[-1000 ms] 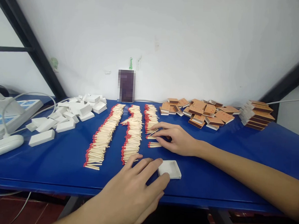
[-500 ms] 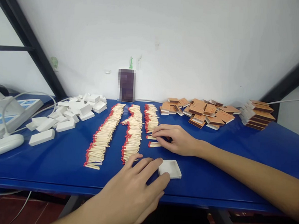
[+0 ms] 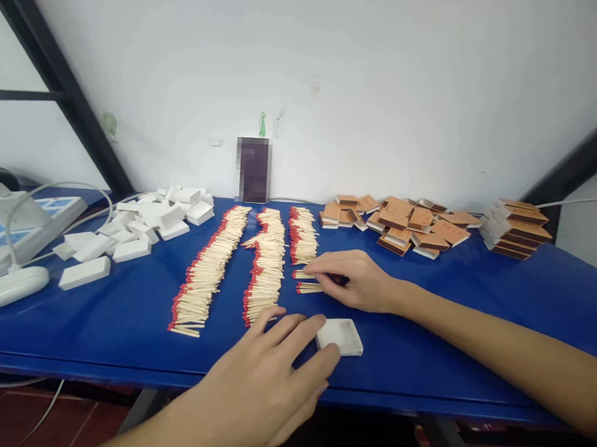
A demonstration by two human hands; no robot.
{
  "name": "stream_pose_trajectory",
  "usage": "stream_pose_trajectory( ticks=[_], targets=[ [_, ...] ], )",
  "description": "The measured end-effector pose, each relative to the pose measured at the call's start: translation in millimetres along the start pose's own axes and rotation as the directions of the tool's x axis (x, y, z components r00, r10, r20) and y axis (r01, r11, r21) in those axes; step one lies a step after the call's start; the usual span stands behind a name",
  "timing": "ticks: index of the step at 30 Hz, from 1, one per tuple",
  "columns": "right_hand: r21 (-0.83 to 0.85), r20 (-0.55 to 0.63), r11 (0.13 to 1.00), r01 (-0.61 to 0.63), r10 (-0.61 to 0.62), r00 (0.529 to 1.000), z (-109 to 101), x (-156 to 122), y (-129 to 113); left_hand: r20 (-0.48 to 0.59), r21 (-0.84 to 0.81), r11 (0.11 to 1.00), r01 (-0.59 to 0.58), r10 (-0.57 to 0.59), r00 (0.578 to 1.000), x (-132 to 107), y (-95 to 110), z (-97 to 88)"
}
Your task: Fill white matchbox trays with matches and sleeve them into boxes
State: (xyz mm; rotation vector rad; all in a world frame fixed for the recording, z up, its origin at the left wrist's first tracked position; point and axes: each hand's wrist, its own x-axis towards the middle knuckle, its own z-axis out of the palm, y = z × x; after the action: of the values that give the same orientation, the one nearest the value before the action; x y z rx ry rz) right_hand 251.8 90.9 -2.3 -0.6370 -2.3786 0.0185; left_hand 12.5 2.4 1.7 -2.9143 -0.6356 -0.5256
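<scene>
left hand [image 3: 265, 368]: palm down, fingers loosely spread, a clear gap between thumb and forefinger; fingertips at the left end of the tray, firm grip cannot be told.
open white tray [image 3: 347, 334]: one, hollow side up, on the blue table [image 3: 122, 334], nearer the front edge than the right hand.
right hand [image 3: 358, 280]: thumb and forefinger narrowly apart, tips at the small match groups; whether a match is pinched, cannot tell.
small match groups [image 3: 305, 288]: two, red heads leftward, just below the right row.
match rows [image 3: 208, 272]: three, left, middle and right, running front to back.
white boxes [image 3: 133, 250]: loose heap, left.
matchbox sleeves [image 3: 393, 218]: orange-brown, scattered heap, right rear.
stacked sleeves [image 3: 521, 232]: piled, far right.
</scene>
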Motion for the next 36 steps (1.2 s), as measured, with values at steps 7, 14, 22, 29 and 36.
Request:
stream_pose_trajectory(
  ticks=[7,14,22,29,36],
  targets=[
    [0.017,0.053,1.0,-0.021,0.02,0.998,-1.8,2.5,-0.7,0.004,0.006,1.0,-0.001,0.001,1.0,0.5,-0.8,-0.6],
    [0.035,0.065,0.999,-0.029,0.027,0.998,-1.5,1.5,0.1,0.012,0.0,1.0,0.0,0.0,1.0,0.5,-0.2,0.3],
    [0.052,0.07,0.998,-0.033,0.029,0.997,-1.0,1.9,0.4,0.009,-0.009,1.0,-0.002,0.002,1.0,1.2,-0.2,-1.5],
    [0.073,0.078,0.997,-0.021,0.015,0.997,-1.4,2.0,1.1,0.023,-0.003,1.0,0.0,0.0,1.0,1.2,-0.1,-2.2],
    [0.063,0.144,0.998,-0.023,0.014,0.989,-3.6,3.2,1.4,0.033,-0.01,1.0,0.003,-0.003,0.999,2.1,-0.3,-1.1]
  ],
)
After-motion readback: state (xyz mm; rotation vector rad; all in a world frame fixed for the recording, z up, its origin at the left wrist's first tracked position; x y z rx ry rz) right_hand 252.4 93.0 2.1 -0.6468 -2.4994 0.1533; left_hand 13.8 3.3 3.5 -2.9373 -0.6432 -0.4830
